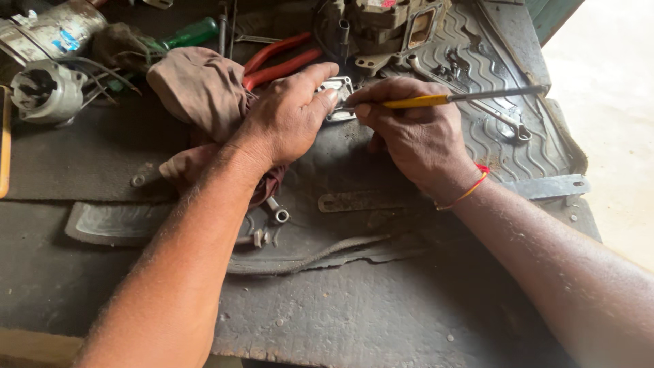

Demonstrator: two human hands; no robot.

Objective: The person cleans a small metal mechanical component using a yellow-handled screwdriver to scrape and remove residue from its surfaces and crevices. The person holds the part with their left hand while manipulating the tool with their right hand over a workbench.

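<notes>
A person bent over a grimy workbench covered by a ribbed black rubber mat, both bare hands meeting at a small silver metal plate that lay flat on the mat just in front of a greasy engine part. The left hand pressed down on the plate, thumb and fingertips closed over its near edge, apparently to keep it from sliding. The right hand, a red thread tied at its wrist, was closed pen-fashion around a slim yellow-handled tool, whose dark shaft trailed off to the right while the working end pointed at the plate; the tip itself was hidden behind the fingers. A brown rag sat bunched beneath the left wrist, within easy reach for wiping. Red-handled pliers lay just behind the left hand, a green-handled screwdriver farther back, and a cylindrical grey motor housing rested at the far left. A spanner lay on the mat beyond the right hand, and a flat metal strip rested between the forearms.
</notes>
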